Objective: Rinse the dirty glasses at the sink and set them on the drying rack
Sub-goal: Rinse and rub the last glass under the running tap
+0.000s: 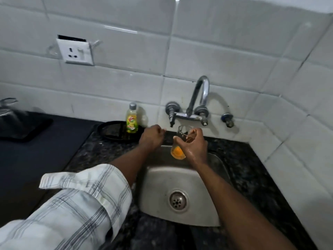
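Note:
My right hand (193,145) grips a clear glass (177,150) with an orange residue at its bottom, held over the far end of the steel sink (156,179), just below the wall tap (189,112). The glass's rim sits under the tap's left handle (172,117). My left hand (151,135) is to the left of the glass, fingers curled, knuckles toward the tap handle, holding nothing that I can see. No water stream shows.
A bottle of green dish soap (131,119) stands on the dark granite counter by the wall, beside a black round mat or rack (111,129). A black tray (23,127) lies far left. A wall socket (75,51) is above.

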